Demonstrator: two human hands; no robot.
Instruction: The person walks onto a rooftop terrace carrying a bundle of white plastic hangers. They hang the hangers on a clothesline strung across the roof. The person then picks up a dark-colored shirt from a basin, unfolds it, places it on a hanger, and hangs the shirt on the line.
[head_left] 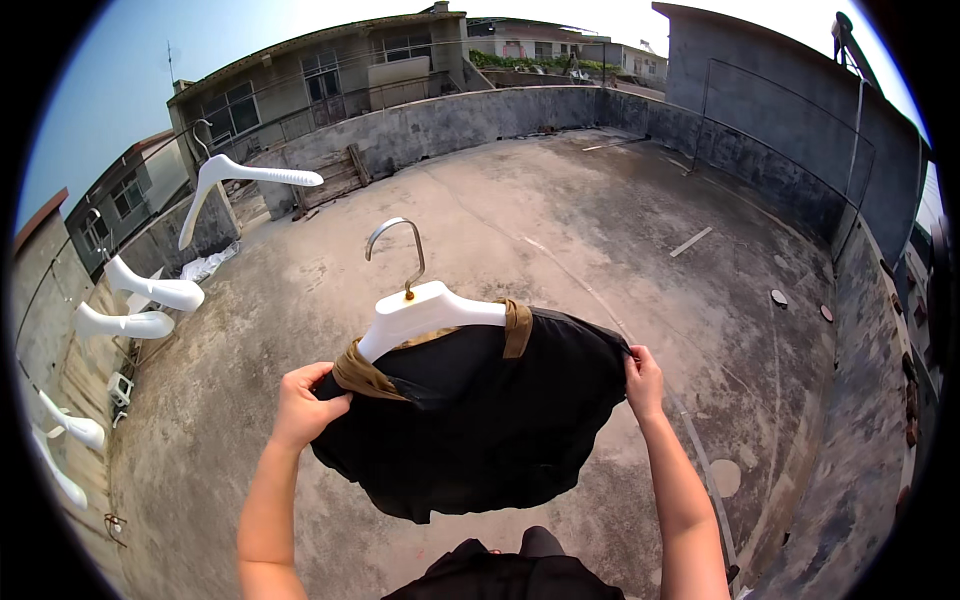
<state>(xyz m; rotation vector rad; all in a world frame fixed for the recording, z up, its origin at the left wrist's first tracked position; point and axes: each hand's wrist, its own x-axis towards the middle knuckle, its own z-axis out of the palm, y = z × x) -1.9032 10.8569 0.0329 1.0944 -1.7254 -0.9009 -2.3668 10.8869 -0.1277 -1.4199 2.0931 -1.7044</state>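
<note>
A black garment with brown trim (480, 420) hangs in front of me on a white hanger (425, 308). The hanger's metal hook points up, and nothing visible holds it from above. My left hand (308, 400) is closed on the garment's left shoulder, thumb on top of the cloth, beside the brown neckband. At the other end, my right hand (643, 380) pinches the right shoulder edge and pulls it out to the side. Cloth covers both ends of the hanger. The lower hem falls loose and wavy below.
A bare white hanger (235, 175) hangs at the upper left, with several more white hangers (150, 290) down the left side. Low concrete walls (480, 118) enclose the concrete floor (420, 200). A white plastic stool (120, 390) stands by the left wall.
</note>
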